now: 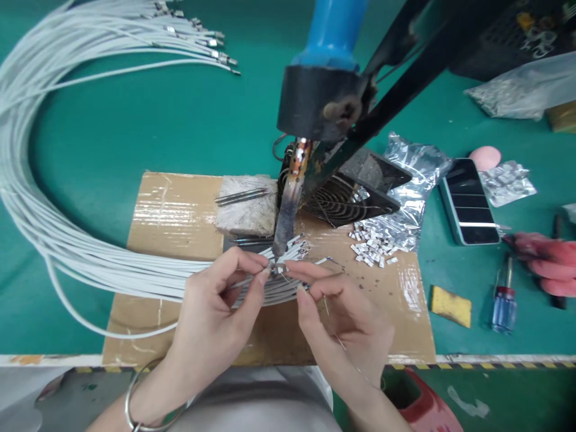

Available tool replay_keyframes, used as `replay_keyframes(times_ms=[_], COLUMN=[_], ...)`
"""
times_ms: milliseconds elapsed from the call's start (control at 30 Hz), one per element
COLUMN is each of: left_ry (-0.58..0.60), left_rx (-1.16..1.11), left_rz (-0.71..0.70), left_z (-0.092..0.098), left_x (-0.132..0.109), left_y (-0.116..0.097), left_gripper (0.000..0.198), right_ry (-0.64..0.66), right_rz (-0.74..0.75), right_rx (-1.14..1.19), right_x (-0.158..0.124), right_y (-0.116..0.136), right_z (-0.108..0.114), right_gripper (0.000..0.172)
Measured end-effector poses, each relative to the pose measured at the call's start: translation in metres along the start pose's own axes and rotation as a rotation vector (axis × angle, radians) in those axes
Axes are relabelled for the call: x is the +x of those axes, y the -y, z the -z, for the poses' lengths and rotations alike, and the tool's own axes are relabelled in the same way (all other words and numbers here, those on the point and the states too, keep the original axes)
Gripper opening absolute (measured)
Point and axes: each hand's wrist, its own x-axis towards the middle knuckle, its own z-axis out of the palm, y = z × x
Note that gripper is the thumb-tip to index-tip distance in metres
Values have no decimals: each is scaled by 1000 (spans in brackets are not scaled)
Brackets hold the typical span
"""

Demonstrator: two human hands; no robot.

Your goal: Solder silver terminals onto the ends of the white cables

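Note:
My left hand (216, 315) pinches the end of a white cable just below the tip of a soldering iron (284, 225). A small metal and white connector (279, 270) is at that cable end, close against the tip. My right hand (348, 321) is closed on a thin solder wire (340, 342), which trails back over the palm towards the wrist. Its extended fingers reach the connector's right side. Whether they touch it I cannot tell. A bundle of white cables (171, 270) runs under my left hand, and its ends lie partly hidden beneath both hands.
A cardboard sheet (162, 204) covers the green table. The iron hangs from a black stand arm (396, 90) above a fan (346, 195). Small white connectors (373, 246) lie right, near a phone (470, 201), yellow sponge (451, 306) and screwdriver (504, 309).

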Motion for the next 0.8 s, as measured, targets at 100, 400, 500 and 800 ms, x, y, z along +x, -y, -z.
replay_keyframes(times_ms=[100,400,500,800], left_ry=[1,0,-2,-5], left_rx=[7,22,6,28], left_rz=[-15,-47,-40,-39], left_z=[0,1,1,1], left_x=[0,-1,0,4], left_y=[0,-1,-1,-3], left_gripper=[17,19,18,16], right_ry=[-6,-23,-26,-36], right_rz=[7,18,26,19], right_rx=[-2,-9,-11,-14], right_x=[1,4,5,8], right_y=[-1,0,-1,0], right_z=[-1,-3,-3,-3], right_gripper=[24,24,24,22])
